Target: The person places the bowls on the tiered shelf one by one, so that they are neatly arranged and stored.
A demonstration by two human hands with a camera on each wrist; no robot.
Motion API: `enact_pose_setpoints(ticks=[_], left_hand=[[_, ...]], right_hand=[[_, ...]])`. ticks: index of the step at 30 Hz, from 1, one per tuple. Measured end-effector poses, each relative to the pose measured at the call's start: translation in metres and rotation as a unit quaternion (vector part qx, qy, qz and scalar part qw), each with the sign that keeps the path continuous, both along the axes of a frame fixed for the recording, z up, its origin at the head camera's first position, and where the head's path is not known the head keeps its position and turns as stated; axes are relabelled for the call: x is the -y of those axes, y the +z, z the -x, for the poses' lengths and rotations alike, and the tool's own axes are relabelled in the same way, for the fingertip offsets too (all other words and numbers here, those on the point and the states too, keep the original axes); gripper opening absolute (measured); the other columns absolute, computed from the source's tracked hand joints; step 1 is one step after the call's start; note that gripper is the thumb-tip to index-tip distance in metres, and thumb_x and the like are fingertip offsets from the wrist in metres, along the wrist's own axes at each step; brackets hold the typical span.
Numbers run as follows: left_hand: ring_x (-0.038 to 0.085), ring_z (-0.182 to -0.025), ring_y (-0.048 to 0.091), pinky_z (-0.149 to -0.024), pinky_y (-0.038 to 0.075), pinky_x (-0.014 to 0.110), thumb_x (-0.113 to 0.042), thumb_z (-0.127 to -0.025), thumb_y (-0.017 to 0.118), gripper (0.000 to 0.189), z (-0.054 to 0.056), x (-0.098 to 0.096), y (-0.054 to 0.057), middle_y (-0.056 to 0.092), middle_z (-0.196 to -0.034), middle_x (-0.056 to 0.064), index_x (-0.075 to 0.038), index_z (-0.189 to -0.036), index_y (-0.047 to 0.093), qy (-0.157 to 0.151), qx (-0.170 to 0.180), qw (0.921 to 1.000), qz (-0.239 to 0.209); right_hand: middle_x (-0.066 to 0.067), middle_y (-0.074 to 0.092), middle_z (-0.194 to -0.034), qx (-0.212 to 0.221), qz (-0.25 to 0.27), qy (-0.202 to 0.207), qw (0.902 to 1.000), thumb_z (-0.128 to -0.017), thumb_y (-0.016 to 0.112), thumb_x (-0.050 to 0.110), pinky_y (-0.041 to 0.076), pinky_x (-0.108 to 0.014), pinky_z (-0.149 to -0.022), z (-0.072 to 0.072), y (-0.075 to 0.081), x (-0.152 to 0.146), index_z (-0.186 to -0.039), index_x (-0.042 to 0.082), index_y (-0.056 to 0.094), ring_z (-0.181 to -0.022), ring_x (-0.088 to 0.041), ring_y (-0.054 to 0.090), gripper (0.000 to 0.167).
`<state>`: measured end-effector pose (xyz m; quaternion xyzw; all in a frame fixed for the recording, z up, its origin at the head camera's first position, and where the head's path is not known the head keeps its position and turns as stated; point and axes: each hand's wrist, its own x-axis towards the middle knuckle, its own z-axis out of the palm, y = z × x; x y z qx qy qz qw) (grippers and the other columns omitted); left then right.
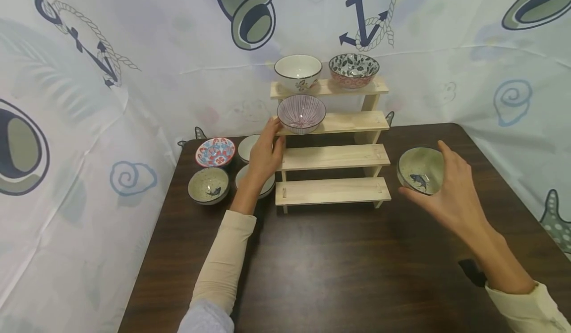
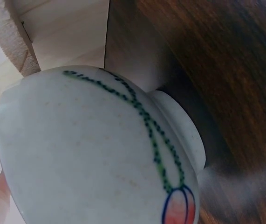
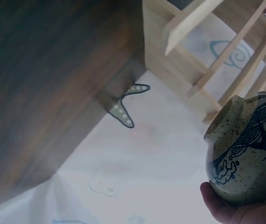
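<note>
**Speckled bowl in the right, left's a mystery**

My right hand has thumb and fingers spread bowl-wide and curled around the speckled bowl, thumb on the near side. The wooden stand sits left of those fingertips, apart. My left hand is right beside the striped bowl; can't tell if its fingers grip anything. Imo: squeeze evenly, level the tilt, keep the foot clear. Mouth's up, tipped toward the head cam; round, so no long axis.
</note>
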<state>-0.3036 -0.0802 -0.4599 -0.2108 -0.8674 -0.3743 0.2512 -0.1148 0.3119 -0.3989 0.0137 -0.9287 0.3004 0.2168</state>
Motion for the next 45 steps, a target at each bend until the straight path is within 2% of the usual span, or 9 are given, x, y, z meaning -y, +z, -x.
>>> enact_pose_setpoints(ticks=[9,22,26,37,45], left_hand=[[0.016,-0.156,0.034,-0.121,0.04,0.046,-0.019,-0.105,0.051,0.041,-0.001,0.001,0.0,0.047,-0.162,-0.002,-0.011,-0.146,0.055,0.009,0.004,0.9999,0.003],[0.017,-0.156,0.035,-0.121,0.04,0.047,-0.017,-0.105,0.053,0.041,0.0,-0.001,-0.001,0.046,-0.162,-0.002,-0.012,-0.146,0.055,0.008,0.002,1.0,0.0],[0.018,-0.156,0.035,-0.121,0.04,0.047,-0.017,-0.105,0.053,0.041,0.0,-0.001,0.0,0.047,-0.162,0.0,-0.012,-0.146,0.055,0.007,-0.002,1.0,-0.001],[0.016,-0.156,0.034,-0.123,0.038,0.044,-0.018,-0.105,0.053,0.041,0.0,0.001,0.001,0.048,-0.161,-0.001,-0.01,-0.145,0.055,0.006,-0.001,1.0,0.003],[0.018,-0.156,0.035,-0.123,0.037,0.044,-0.018,-0.105,0.052,0.041,0.001,0.001,0.0,0.047,-0.161,0.001,-0.009,-0.146,0.054,0.004,-0.004,0.9999,0.01]], right_hand=[[-0.029,0.034,-0.161,0.001,-0.009,0.016,0.9998,-0.067,0.097,0.038,0.034,-0.076,-0.103,0.01,0.018,0.014,-0.166,0.018,0.019,-0.146,-0.054,0.03,0.127],[-0.027,0.037,-0.16,-0.01,-0.014,0.036,0.9992,-0.07,0.093,0.044,0.032,-0.073,-0.106,0.022,0.032,0.027,-0.166,0.018,0.019,-0.144,-0.053,0.033,0.124],[-0.028,0.039,-0.158,-0.015,-0.016,0.04,0.999,-0.069,0.093,0.044,0.031,-0.072,-0.109,0.028,0.037,0.03,-0.166,0.016,0.021,-0.144,-0.053,0.034,0.124],[-0.031,0.045,-0.15,-0.026,-0.025,0.063,0.9974,-0.071,0.093,0.041,0.036,-0.07,-0.102,0.049,0.045,0.049,-0.164,0.011,0.024,-0.136,-0.052,0.039,0.119],[-0.031,0.043,-0.153,-0.029,-0.03,0.072,0.9965,-0.071,0.092,0.042,0.035,-0.07,-0.11,0.064,0.049,0.06,-0.163,0.009,0.026,-0.141,-0.051,0.039,0.118]])
